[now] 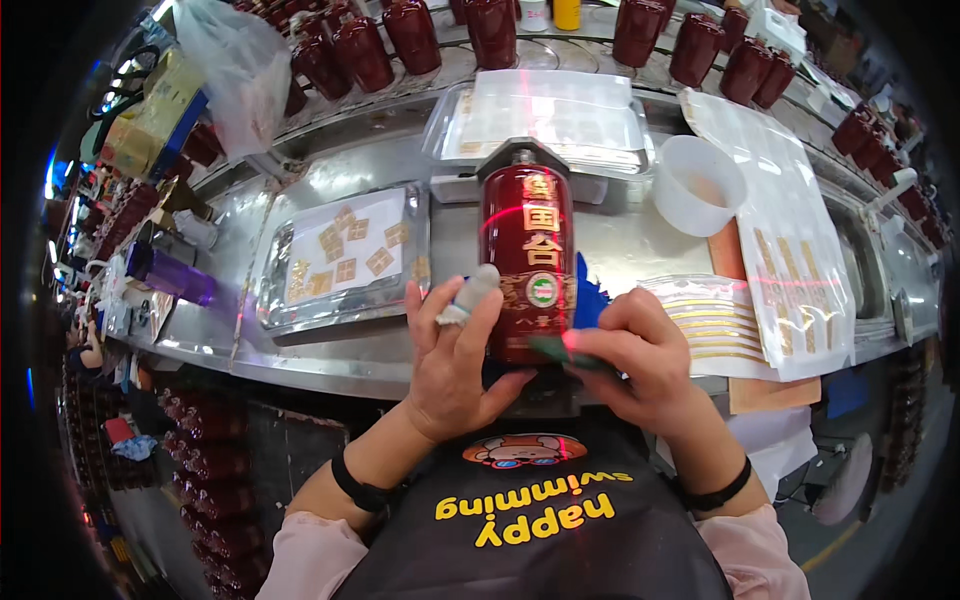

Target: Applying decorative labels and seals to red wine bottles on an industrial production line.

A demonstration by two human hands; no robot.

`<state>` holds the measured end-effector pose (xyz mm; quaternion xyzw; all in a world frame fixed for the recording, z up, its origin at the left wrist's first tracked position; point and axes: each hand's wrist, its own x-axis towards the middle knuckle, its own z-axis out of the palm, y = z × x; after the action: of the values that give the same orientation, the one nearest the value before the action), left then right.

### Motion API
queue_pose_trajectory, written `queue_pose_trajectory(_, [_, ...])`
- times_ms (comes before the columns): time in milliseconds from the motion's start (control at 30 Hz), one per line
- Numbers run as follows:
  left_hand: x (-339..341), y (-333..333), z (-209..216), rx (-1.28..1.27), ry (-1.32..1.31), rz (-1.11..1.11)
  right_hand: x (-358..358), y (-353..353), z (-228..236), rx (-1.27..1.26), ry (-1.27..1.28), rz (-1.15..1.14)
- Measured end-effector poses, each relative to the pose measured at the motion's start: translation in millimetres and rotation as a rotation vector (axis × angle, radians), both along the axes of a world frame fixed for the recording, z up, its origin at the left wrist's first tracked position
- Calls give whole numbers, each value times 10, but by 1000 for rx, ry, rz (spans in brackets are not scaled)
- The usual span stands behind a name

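A dark red glossy bottle [526, 235] with gold lettering and a round green-and-white emblem is in front of me, its neck pointing away beside a dark angular holder [522, 150]. My left hand [452, 350] lies along the bottle's lower left side, fingers up and thumb near the base. One of its fingers wears a pale grey cover [474, 290]. My right hand [640, 360] is closed on a small dark green piece [556, 350], which touches the bottle's lower right part; whether it is a cloth or a scraper I cannot make out. Red laser lines cross the bottle.
A clear tray [400, 290] with gold square stickers stands on the left. On the right are a white tub [698, 185], sheets of gold strips [800, 270] and curved gold-edged strips [705, 318]. Behind, another tray [545, 120] holds sheets. Red bottles [410, 40] line the far conveyor.
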<state>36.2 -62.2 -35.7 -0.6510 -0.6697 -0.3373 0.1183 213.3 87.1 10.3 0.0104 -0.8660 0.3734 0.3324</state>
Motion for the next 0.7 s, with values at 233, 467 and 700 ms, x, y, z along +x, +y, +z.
queue_pose_trajectory(233, [-47, 161, -43, 7, -15, -43, 557, 292, 30, -89, -194, -382])
queue_pose_trajectory(467, [-29, 132, -112, -1, -75, -3, 778, 1045, -378, 511, -725, -518])
queue_pose_trajectory(700, [-26, 135, -136, -1, -56, -9, 652, 1333, -280, 250, -1022, -349])
